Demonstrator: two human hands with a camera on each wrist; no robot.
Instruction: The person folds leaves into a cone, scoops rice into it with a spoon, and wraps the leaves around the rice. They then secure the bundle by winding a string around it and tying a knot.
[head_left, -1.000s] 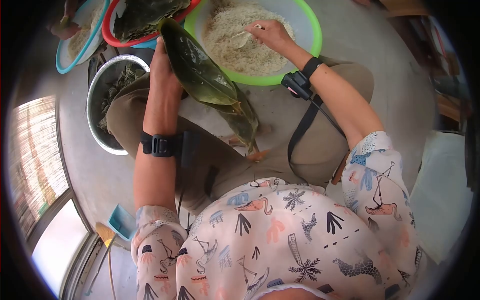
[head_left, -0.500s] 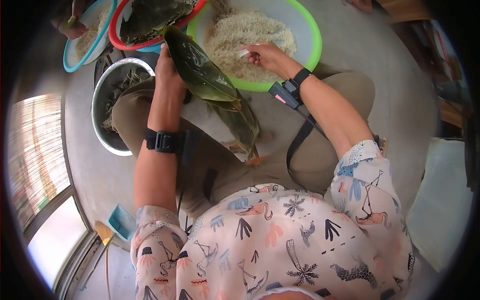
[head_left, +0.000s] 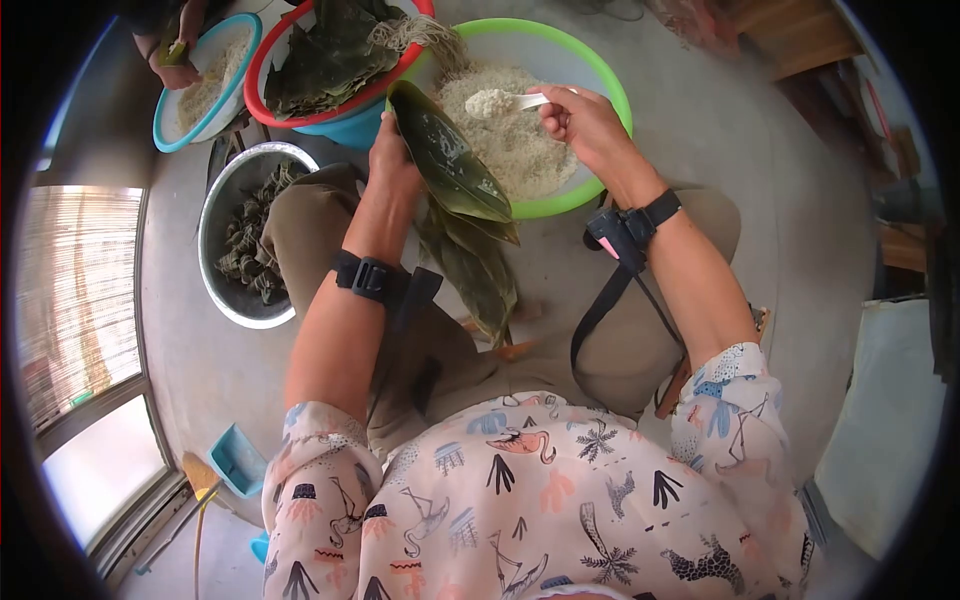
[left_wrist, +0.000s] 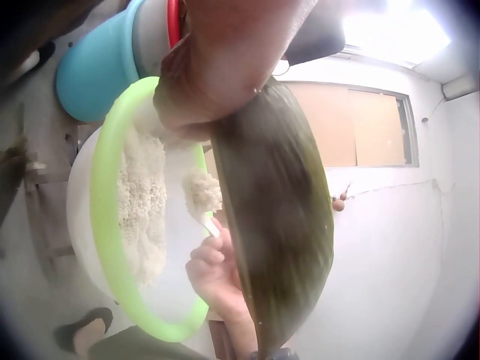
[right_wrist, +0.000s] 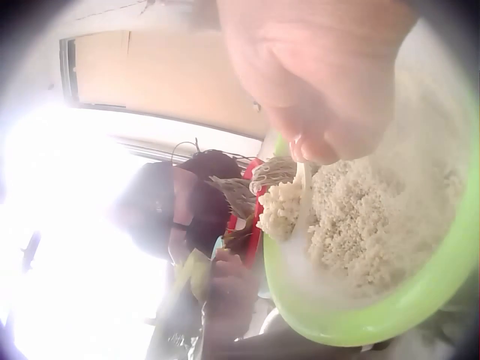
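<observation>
My left hand point(head_left: 393, 160) grips long green leaves point(head_left: 450, 160), which overlap and hang down toward my lap. In my right hand point(head_left: 590, 125) is a white spoon point(head_left: 528, 101), pinched by its handle and heaped with rice point(head_left: 490, 103). The spoon is above the green-rimmed basin point(head_left: 605, 75), where more loose rice point(head_left: 540, 165) lies. From the left wrist view, the loaded spoon point(left_wrist: 211, 226) shows just behind the leaf point(left_wrist: 277, 217). The right wrist view shows the rice mound point(right_wrist: 280, 210) on the spoon's bowl.
A red-rimmed basin point(head_left: 262, 105) holds dark leaves and a bundle of string point(head_left: 425, 38). Left of my knee, a metal bowl point(head_left: 215, 270) contains wrapped leaf bundles point(head_left: 250, 240). Another person's hand point(head_left: 178, 72) is over a blue-rimmed basin point(head_left: 165, 135) of rice. A blue dustpan point(head_left: 238, 458) lies lower left.
My right hand has lifted the spoon out of the basin's rice with a heaped load. My left hand and the leaves are shifted right and lower in the head view, which has itself moved.
</observation>
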